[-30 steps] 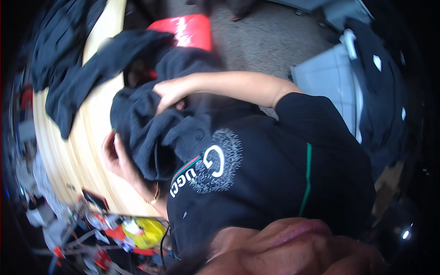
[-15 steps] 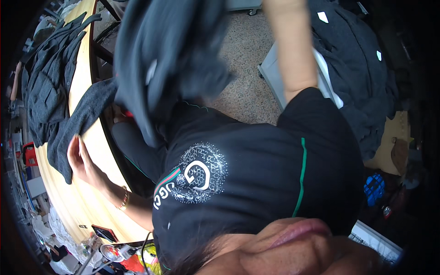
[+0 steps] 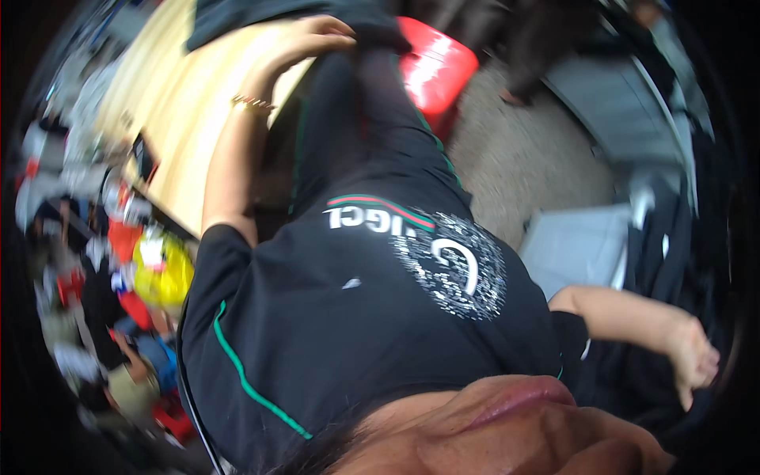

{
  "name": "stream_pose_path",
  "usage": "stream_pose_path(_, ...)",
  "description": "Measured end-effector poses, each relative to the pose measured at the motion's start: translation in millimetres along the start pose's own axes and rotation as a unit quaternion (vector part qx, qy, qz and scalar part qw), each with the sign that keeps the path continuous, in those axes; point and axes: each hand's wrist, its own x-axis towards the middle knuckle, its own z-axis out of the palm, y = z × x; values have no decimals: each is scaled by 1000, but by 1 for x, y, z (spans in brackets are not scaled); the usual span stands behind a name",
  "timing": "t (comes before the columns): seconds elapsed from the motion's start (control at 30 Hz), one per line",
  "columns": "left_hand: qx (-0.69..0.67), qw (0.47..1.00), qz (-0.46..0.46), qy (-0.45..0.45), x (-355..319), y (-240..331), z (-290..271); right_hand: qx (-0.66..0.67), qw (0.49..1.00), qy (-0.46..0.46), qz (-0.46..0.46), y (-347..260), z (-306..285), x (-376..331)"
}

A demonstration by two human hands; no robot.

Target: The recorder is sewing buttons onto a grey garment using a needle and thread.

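Observation:
My left hand point(image 3: 317, 36) reaches up and away over the wooden table point(image 3: 182, 111), a gold bracelet on its wrist. Its fingers curl onto a dark garment point(image 3: 261, 12) lying at the table's far end. My right hand point(image 3: 693, 356) hangs out at the lower right with its fingers loose and nothing visible in them. It is just above a heap of dark clothes point(image 3: 673, 237). My black printed shirt point(image 3: 380, 301) fills the middle of the view. The picture is blurred by motion.
A red plastic stool point(image 3: 431, 67) stands beside the table's far corner on grey carpet point(image 3: 514, 158). A pale grey box point(image 3: 578, 245) sits to the right. Colourful clutter, including something yellow point(image 3: 162, 273), lies below the table's near edge at the left.
The dark garment my right hand held up overhead has left it, and that arm has dropped to the lower right. My left hand has gone from the table edge to the far garment.

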Motion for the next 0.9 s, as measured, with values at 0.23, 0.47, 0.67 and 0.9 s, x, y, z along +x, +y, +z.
stream_pose_path(0.23,106,974,-199,14,-74,-32,-58,35,942,29,332,39,72,-203)
stream_pose_path(0.47,377,883,-91,265,4,-90,-63,85,700,-90,703,49,127,-384)
stream_pose_path(0.67,377,869,-219,237,60,-115,-66,67,517,-247,817,3,116,-463)
stream_pose_path(0.9,306,921,-159,181,-5,-116,-72,29,410,-302,860,-10,102,-496)
